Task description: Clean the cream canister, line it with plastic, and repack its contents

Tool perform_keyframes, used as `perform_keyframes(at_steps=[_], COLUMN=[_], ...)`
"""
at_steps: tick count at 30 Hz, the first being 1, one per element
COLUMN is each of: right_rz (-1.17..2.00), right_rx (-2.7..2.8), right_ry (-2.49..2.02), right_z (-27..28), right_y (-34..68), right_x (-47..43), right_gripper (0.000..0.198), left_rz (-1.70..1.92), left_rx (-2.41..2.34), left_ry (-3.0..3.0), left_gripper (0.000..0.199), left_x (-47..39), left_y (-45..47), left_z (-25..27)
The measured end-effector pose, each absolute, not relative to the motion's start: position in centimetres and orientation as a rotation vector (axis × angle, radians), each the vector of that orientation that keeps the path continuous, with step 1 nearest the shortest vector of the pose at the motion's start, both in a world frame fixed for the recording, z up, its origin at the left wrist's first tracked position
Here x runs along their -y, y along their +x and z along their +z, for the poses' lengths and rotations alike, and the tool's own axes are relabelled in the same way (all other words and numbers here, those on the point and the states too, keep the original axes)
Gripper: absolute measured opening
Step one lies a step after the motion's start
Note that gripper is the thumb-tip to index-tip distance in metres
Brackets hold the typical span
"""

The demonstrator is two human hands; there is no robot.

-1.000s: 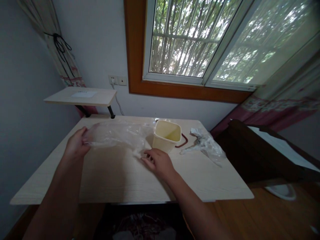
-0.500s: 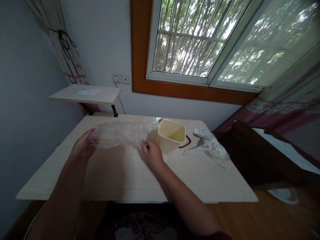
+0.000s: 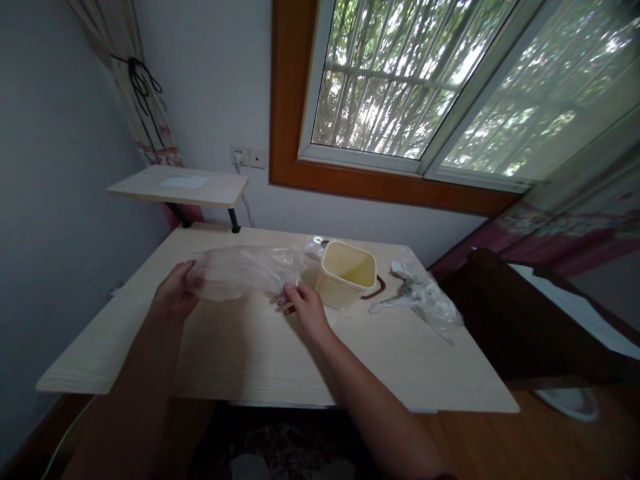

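Note:
A clear plastic bag (image 3: pixel 240 270) stretches sideways above the table between my two hands. My left hand (image 3: pixel 175 291) is closed on its left end, with the fingers partly behind the film. My right hand (image 3: pixel 306 305) pinches the bag's lower right edge between thumb and fingers. Just right of that hand stands a cream-coloured plastic bin (image 3: pixel 345 277), upright with its mouth open. A brown curved handle (image 3: pixel 376 288) shows at the bin's right side. Some clear film also lies behind and beside the bin.
A crumpled clear plastic bag (image 3: pixel 430 300) lies on the right of the pale wooden table (image 3: pixel 280 367). At the back left a small raised shelf (image 3: pixel 220 190) holds a sheet of paper (image 3: pixel 184 181). Dark furniture (image 3: pixel 505 320) stands beyond the table's right edge, below the window.
My right hand's fingers have shifted their hold on the bag's edge, with the fingertips now showing below it. The whole view has moved slightly; bin and crumpled bag stay in place.

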State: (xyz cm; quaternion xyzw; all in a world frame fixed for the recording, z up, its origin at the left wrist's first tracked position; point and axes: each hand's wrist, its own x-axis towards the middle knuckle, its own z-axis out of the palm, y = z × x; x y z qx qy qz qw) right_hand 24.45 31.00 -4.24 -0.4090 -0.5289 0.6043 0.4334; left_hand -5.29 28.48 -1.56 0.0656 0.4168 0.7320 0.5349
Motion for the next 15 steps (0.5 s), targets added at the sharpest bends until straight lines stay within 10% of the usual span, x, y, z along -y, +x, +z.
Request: perform_keyframes(at_steps=[15], right_rz=[1.784], right_rx=[0.63], right_ry=[-0.767], right_z=[-6.5], right_y=[25.3], right_x=[-31.8], right_gripper=[0.032], left_rz=[1.294], left_rx=[-1.36], left_ry=[1.134], left_gripper=[0.049], left_x=[-27.1], left_y=[-1.6], left_z=[-5.2])
